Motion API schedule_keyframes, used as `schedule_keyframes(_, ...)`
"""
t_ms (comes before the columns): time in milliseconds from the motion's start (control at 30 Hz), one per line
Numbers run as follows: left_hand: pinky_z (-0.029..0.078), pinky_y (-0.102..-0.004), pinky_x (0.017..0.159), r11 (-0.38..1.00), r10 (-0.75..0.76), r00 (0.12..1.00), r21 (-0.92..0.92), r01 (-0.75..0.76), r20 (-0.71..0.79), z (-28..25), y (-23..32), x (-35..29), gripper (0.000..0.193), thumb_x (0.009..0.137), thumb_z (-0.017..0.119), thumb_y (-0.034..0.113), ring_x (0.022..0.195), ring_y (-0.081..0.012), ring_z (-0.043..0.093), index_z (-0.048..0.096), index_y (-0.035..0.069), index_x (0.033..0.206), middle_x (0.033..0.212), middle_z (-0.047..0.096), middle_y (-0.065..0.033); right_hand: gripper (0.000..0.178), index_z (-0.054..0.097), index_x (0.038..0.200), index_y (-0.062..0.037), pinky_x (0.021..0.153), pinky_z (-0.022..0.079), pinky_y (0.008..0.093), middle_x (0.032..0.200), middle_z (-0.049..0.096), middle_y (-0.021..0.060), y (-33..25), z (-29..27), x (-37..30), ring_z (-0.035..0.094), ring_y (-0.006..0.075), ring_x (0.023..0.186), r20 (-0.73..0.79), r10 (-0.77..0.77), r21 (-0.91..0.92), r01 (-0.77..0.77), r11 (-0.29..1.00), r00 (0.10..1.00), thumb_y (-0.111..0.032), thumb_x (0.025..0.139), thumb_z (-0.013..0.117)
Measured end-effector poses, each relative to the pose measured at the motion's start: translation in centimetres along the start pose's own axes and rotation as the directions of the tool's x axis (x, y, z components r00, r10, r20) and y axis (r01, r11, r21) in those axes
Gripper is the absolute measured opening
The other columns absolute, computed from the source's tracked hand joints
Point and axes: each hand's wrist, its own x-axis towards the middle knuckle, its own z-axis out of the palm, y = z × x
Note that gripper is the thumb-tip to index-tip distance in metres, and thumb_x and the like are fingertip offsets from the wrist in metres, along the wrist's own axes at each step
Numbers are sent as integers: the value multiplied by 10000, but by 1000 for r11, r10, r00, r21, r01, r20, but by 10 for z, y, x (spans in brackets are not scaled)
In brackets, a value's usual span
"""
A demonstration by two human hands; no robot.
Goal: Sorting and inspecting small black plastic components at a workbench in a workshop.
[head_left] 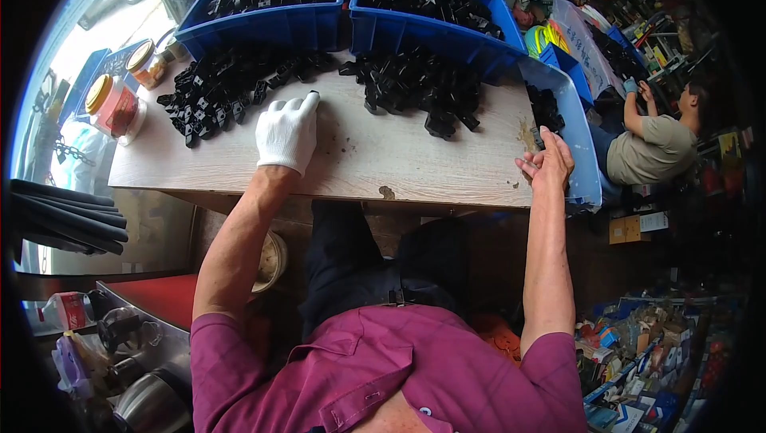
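Note:
My left hand (286, 134), in a white knitted glove, rests on the wooden tabletop with its fingers curled. A small dark bit shows at its fingertip; I cannot make out what it is. Beyond it on the left lies a heap of small black plastic parts (209, 98), and a second heap of black parts (423, 90) lies to its right. My bare right hand (548, 163) is at the table's right end, beside a light blue bin (586, 154) with black parts inside. Its thumb and fingers are apart, and a dark piece shows just beyond the fingers.
Two blue crates (267, 31) (435, 31) full of black parts stand along the table's back. Lidded jars (114, 106) sit at the left end. To the right a person (654, 142) works by cluttered shelves. A steel pot (152, 403) is at lower left.

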Motion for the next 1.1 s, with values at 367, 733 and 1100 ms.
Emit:
schedule_keyframes(367,554,-439,756,983,-23,1000,-182,22,0,2,11,4,181,858,682,143,888,-336,678,705,115,1036,912,741,-99,488,648,1175,-7,476,577,305,534,520,-14,6,69,-69,523,90,412,607,179,-305,19,952,774,-233,808,876)
schedule_keyframes(733,553,-443,781,977,-8,1000,-213,11,17,1,11,4,214,855,693,118,907,-342,671,712,106,1068,942,743,-101,446,686,1146,0,395,482,272,773,657,92,15,87,-72,473,102,407,610,97,-401,202,893,786,-228,804,859)
schedule_keyframes(1100,579,-387,765,726,-225,972,-656,209,61,-6,30,-6,303,884,698,92,887,-320,722,700,45,1183,984,744,-163,410,628,1103,35,429,515,269,607,600,18,12,70,-76,501,80,397,669,90,-260,119,958,738,-167,827,852)
